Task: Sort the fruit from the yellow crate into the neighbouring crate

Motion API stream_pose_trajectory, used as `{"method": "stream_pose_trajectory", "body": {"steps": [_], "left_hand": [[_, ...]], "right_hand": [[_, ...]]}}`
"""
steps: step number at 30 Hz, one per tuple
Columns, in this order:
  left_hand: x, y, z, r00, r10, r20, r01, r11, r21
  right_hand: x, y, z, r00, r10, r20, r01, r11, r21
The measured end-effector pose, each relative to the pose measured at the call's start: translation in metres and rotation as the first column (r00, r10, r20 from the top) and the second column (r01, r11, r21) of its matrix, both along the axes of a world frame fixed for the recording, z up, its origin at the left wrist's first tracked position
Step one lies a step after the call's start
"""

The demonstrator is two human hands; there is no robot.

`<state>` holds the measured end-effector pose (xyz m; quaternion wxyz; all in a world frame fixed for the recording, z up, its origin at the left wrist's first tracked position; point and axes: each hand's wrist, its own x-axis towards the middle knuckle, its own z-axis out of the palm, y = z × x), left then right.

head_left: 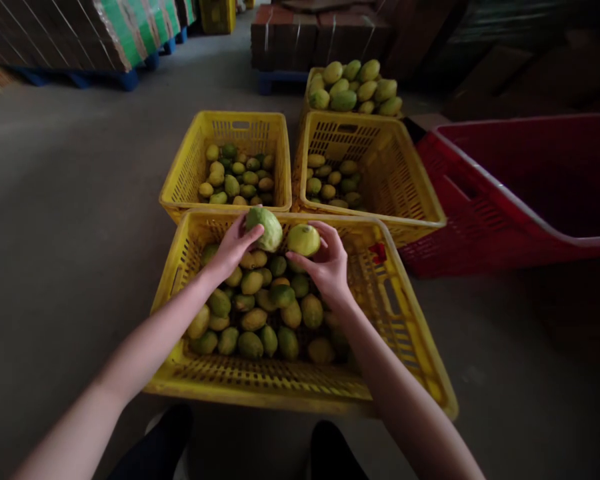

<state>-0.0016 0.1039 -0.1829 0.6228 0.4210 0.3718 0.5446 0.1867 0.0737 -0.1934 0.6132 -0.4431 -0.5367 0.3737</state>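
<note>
My left hand (pixel 239 245) is closed around a bumpy, pale green lemon-like fruit (pixel 264 229), thumb across its near side. Beside it, my right hand (pixel 329 261) grips a smoother yellow-green lemon-like fruit (pixel 303 240) between thumb and fingers. Both fruits are held above the far part of the near yellow crate (pixel 300 395), close together but apart. Green and yellow fruits (pixel 251 283) of the same sort lie over the bottom of that crate, partly hidden under my hands and right forearm.
Behind stand a left yellow crate (pixel 180 167) and a right yellow crate (pixel 405 167), both part-filled with fruit. A heaped crate of larger-looking fruits (pixel 343 100) is farther back. To the right is a red crate (pixel 460 200). Wrapped stacks (pixel 135 33) rest on blue pallets (pixel 129 80).
</note>
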Motion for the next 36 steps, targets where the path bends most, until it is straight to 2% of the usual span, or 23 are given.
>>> {"method": "stream_pose_trajectory", "body": {"steps": [1, 3, 5, 6, 8, 11, 16, 19, 21, 25, 29, 33, 36], "left_hand": [[-0.005, 0.002, 0.002, 0.991, 0.045, -0.123, -0.023, 0.984, 0.177], [-0.011, 0.002, 0.006, 0.935, 0.172, -0.31, -0.022, 0.901, 0.433], [-0.011, -0.002, 0.011, 0.886, 0.255, -0.388, -0.019, 0.855, 0.519], [-0.009, -0.006, 0.015, 0.884, 0.262, -0.388, -0.034, 0.863, 0.505], [-0.003, -0.015, 0.023, 0.913, 0.229, -0.337, -0.08, 0.912, 0.403], [0.005, -0.027, 0.032, 0.957, 0.146, -0.249, -0.074, 0.958, 0.278], [0.004, -0.028, 0.035, 0.99, 0.105, -0.095, -0.094, 0.989, 0.111], [0.001, -0.024, 0.033, 0.997, 0.051, -0.049, -0.048, 0.997, 0.055], [0.001, -0.021, 0.031, 0.999, 0.013, 0.036, -0.013, 1.0, -0.004], [0.005, -0.016, 0.027, 0.945, 0.043, 0.324, 0.042, 0.967, -0.252], [0.01, -0.014, 0.024, 0.855, 0.097, 0.51, 0.117, 0.921, -0.372], [0.015, -0.016, 0.022, 0.816, 0.146, 0.559, 0.184, 0.851, -0.491], [0.018, -0.017, 0.019, 0.837, 0.189, 0.514, 0.141, 0.832, -0.536]], "right_hand": [[0.002, 0.0, 0.002, 0.991, -0.073, 0.108, 0.062, 0.993, 0.103], [0.007, -0.002, 0.006, 0.932, -0.243, 0.271, 0.166, 0.947, 0.276], [0.011, -0.004, 0.009, 0.866, -0.36, 0.348, 0.218, 0.896, 0.386], [0.012, -0.005, 0.011, 0.847, -0.387, 0.364, 0.227, 0.883, 0.411], [0.013, -0.009, 0.015, 0.841, -0.38, 0.386, 0.222, 0.891, 0.395], [0.011, -0.015, 0.02, 0.885, -0.277, 0.375, 0.185, 0.947, 0.264], [0.008, -0.015, 0.025, 0.983, -0.129, 0.134, 0.116, 0.988, 0.1], [0.012, -0.007, 0.027, 0.999, -0.043, -0.004, 0.043, 0.998, 0.039], [0.017, -0.002, 0.027, 0.995, 0.023, -0.101, -0.028, 0.998, -0.049], [0.022, 0.001, 0.027, 0.952, 0.116, -0.285, -0.182, 0.959, -0.217], [0.016, -0.003, 0.028, 0.902, 0.113, -0.417, -0.247, 0.927, -0.284], [0.011, -0.006, 0.029, 0.876, 0.143, -0.461, -0.328, 0.877, -0.351], [0.012, -0.004, 0.026, 0.852, 0.182, -0.492, -0.387, 0.851, -0.355]]}}
